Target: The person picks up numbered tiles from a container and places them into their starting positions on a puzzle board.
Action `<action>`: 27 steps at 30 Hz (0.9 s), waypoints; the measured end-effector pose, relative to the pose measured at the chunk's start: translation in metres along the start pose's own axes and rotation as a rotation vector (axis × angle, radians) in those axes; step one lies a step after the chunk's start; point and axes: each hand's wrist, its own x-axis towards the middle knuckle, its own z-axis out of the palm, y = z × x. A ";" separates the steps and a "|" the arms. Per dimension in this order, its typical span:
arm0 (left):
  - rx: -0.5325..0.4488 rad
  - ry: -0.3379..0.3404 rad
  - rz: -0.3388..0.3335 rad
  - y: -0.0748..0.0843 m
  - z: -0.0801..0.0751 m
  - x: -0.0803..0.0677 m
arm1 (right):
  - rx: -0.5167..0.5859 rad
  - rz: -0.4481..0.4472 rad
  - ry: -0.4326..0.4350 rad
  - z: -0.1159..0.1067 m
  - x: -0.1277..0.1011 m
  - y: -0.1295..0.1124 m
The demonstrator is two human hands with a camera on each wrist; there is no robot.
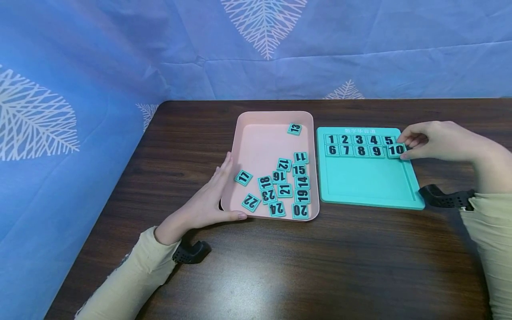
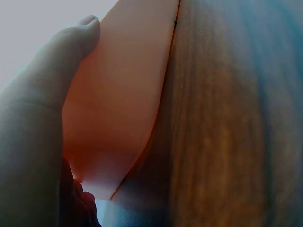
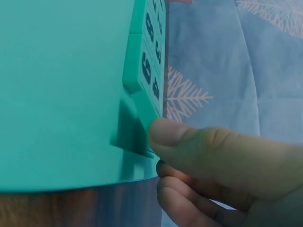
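Tile 10 (image 1: 396, 150) going in at the board's (image 1: 370, 186) right edge.
My right hand (image 1: 434, 141) pinches its thin edges: light, stiff, likely slippery. My left hand (image 1: 208, 200), fingers straight, steadies the pink tray (image 1: 240, 133).

Dark wood table (image 1: 320, 266) — blue leaf-print cloth (image 1: 80, 66) behind.

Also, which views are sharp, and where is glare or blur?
Head view: sharp, the numbers on the teal board readable, a soft glare patch on the table. Left wrist view: the pink tray and left hand blurred, background washed out. Right wrist view: right hand soft, close tiles out of focus.
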 end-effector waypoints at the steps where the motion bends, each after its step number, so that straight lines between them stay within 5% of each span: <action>1: -0.003 0.000 -0.001 0.000 0.000 0.000 | -0.003 0.001 0.002 0.000 0.000 -0.001; 27: 0.002 -0.002 -0.010 0.002 0.000 -0.001 | -0.024 -0.050 -0.006 0.005 0.005 -0.004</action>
